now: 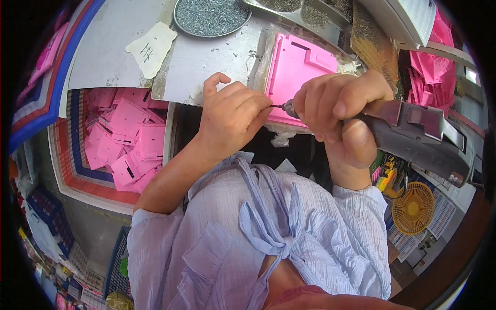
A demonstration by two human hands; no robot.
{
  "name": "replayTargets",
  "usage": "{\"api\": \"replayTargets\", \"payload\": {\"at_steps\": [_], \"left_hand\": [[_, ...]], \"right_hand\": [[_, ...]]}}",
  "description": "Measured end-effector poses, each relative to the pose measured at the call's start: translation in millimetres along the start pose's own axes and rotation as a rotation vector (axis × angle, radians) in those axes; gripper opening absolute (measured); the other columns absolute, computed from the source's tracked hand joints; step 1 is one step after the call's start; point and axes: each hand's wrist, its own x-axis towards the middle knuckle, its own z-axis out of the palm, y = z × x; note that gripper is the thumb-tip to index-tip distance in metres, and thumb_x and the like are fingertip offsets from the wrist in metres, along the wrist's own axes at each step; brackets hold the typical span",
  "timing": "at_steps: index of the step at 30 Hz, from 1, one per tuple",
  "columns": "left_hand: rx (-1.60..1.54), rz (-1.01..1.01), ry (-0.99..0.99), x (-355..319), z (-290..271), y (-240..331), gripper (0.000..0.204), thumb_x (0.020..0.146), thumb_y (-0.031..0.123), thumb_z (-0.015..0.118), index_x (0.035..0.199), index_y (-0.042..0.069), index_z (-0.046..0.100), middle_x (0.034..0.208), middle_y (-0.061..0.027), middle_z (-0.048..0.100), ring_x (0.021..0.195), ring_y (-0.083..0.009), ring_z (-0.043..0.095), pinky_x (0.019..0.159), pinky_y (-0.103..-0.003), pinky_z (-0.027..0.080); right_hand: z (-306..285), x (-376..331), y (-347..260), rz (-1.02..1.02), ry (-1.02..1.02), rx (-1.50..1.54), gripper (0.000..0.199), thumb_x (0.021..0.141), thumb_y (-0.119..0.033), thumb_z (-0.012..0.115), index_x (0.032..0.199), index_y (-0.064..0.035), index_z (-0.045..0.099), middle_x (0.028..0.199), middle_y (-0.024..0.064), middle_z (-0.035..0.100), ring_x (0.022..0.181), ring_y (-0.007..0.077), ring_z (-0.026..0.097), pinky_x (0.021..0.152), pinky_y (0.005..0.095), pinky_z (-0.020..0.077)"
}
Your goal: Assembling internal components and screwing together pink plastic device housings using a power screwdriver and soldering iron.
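A dark cordless screwdriver (421, 142) lies sideways in my right hand (338, 106), whose fingers are wrapped round its front part. Its thin bit points left and reaches the fingertips of my left hand (227, 116). Those fingers are pinched together at the bit's tip; whatever they hold is too small or hidden to name. Behind both hands, a pink plastic panel (297, 67) with raised edges rests on clear plastic wrapping at the bench's front. My right hand covers part of its right side.
Many small screws (212, 15) fill a round metal tray at the back, beside a metal tray with compartments (325, 33). Torn paper (152, 49) lies on the grey bench (113, 57). Lower left, a striped bag holds pink parts (126, 139). A yellow basket (413, 206) stands at right.
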Motion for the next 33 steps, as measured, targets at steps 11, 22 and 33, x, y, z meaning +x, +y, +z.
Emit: {"api": "replayTargets", "payload": {"at_steps": [11, 22, 33], "left_hand": [[-0.173, 0.052, -0.321, 15, -13, -6, 0.05, 0.075, 0.004, 0.069, 0.124, 0.008, 0.066, 0.138, -0.0065, 0.064, 0.131, -0.0206, 0.056, 0.104, -0.047, 0.036], [0.027, 0.05, -0.387, 19, -5, 3, 0.044, 0.077, -0.001, 0.064, 0.119, 0.01, 0.071, 0.135, -0.0035, 0.067, 0.131, -0.0174, 0.056, 0.101, -0.046, 0.037], [0.143, 0.212, -0.353, 67, 57, 20, 0.036, 0.081, 0.01, 0.072, 0.117, 0.008, 0.072, 0.126, -0.0064, 0.068, 0.118, -0.0271, 0.06, 0.099, -0.043, 0.042]], "right_hand": [[8, -29, 20, 0.043, 0.042, -0.198, 0.022, 0.096, -0.018, 0.069, 0.094, -0.006, 0.051, 0.064, 0.0035, 0.053, 0.055, 0.0144, 0.05, 0.057, 0.0332, 0.0448], [-5, -21, 29, -0.088, -0.105, -0.401, 0.019, 0.089, -0.011, 0.073, 0.087, -0.0044, 0.056, 0.063, 0.0077, 0.057, 0.053, 0.0194, 0.057, 0.055, 0.0376, 0.0516], [-113, -51, -19, -0.248, 0.407, -0.164, 0.015, 0.092, -0.008, 0.064, 0.1, -0.0015, 0.054, 0.068, 0.006, 0.057, 0.056, 0.0115, 0.053, 0.053, 0.0291, 0.0449]]}}
